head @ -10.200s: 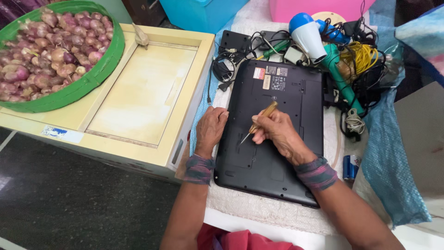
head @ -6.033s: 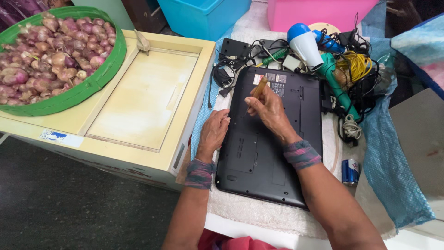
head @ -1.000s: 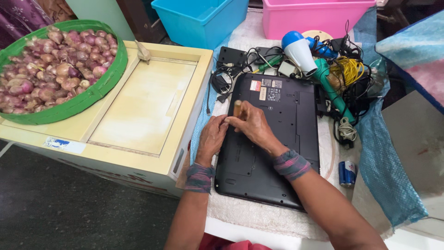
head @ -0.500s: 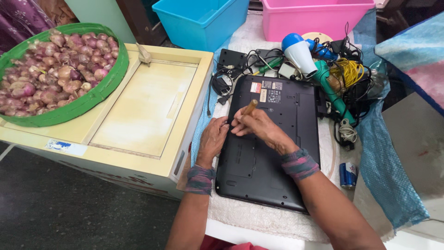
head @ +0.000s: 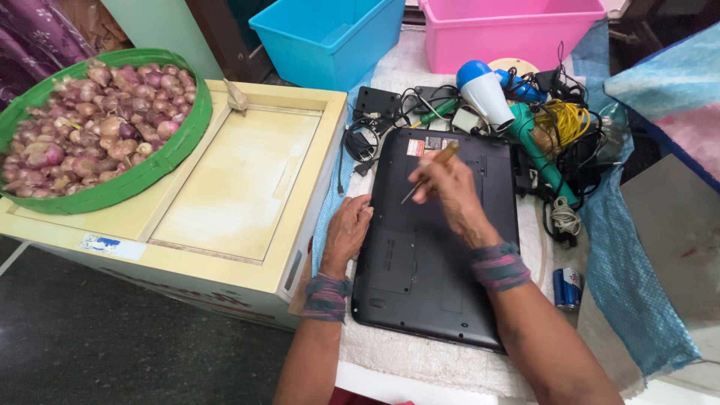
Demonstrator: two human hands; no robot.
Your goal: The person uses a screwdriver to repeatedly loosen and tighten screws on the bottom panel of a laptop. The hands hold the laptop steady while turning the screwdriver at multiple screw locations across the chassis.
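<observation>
A black laptop (head: pixel 439 285) lies bottom side up on a white cloth. My left hand (head: pixel 346 231) rests flat on its left edge, fingers spread against the case. My right hand (head: pixel 450 191) holds a screwdriver (head: pixel 429 172) with a yellowish handle; the thin metal tip points down-left at the laptop's upper left area. The tip's exact contact point is too small to tell.
A pale yellow cabinet top (head: pixel 240 187) stands left, carrying a green basket (head: pixel 161 161) of small red onions. Behind the laptop lie tangled cables (head: pixel 559 124), a blue-white hair dryer (head: pixel 484 90), a blue bin (head: pixel 330 34) and a pink bin (head: pixel 510 30). A small can (head: pixel 568 289) lies right.
My right hand has lifted slightly and shifted right, so the screwdriver now shows clear of my fingers. My left hand stays on the laptop's left edge.
</observation>
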